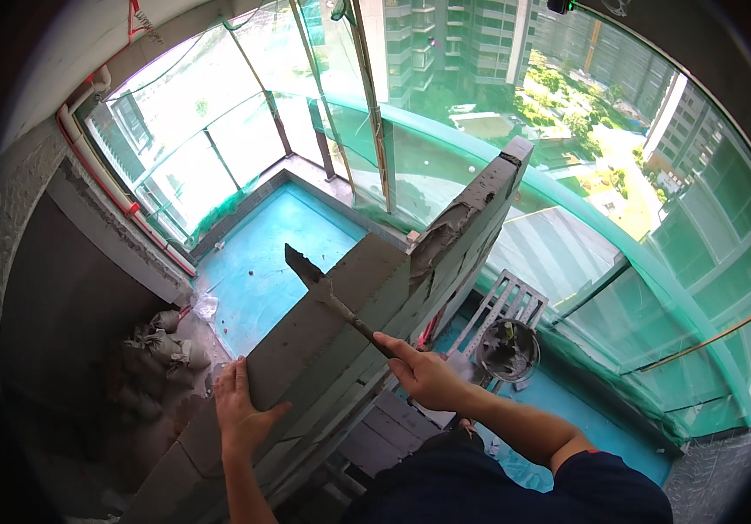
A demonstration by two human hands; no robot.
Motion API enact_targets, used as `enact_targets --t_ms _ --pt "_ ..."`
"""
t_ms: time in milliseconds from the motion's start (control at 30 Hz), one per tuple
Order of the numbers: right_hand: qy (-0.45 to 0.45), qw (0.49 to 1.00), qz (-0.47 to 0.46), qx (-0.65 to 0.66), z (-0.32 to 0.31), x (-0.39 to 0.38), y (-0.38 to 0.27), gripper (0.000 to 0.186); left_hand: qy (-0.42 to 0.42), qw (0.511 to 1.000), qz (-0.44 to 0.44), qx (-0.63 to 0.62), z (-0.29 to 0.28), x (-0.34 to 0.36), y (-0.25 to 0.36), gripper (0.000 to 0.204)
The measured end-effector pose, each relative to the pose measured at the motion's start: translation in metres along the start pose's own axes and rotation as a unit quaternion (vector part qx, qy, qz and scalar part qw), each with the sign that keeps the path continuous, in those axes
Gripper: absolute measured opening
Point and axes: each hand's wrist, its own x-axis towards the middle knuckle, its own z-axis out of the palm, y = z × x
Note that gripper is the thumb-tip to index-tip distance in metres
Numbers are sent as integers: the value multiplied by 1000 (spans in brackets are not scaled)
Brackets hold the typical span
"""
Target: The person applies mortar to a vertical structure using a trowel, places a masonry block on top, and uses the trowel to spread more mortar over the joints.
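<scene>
A grey block wall (341, 301) runs away from me through the middle of the head view, and I look down on its top. My left hand (244, 415) lies against a block's upper edge, thumb spread away from the fingers, holding nothing. In my right hand (423, 375) is the handle of a trowel (306, 267), with the index finger stretched along it. Its dark, mortar-stained blade reaches over the far-left edge of the block top. Rough mortar (444, 234) coats a lower step of the wall, beyond the nearer blocks.
Right of the wall, a bucket (508, 349) with grey mortar rests on a slatted metal platform (528, 301). Filled sacks (161, 349) are heaped at left. Blue-coated floor (275, 249) shows on both sides. Green netting (655, 306) and glass enclose the far edge.
</scene>
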Motion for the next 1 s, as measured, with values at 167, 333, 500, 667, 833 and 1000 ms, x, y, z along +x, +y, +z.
enact_targets --t_ms 167,333,500,667,833,1000 --pt "52 991 -125 -4 -19 -10 -26 44 -9 1000 -8 11 -3 1 9 106" --pt "10 997 -56 -45 -9 -7 -1 42 -20 1000 -17 9 -7 5 11 106" --pt "12 998 -35 -56 3 2 6 41 -36 998 -27 33 -4 -5 -10 107" --pt "0 997 46 68 -4 -1 -2 42 -23 999 -10 39 6 0 -1 106" --pt "10 992 20 128 -1 4 14 39 38 991 -92 93 26 -32 5 101" --pt "84 995 -45 9 -17 7 -1 37 77 991 -98 56 31 -35 6 105"
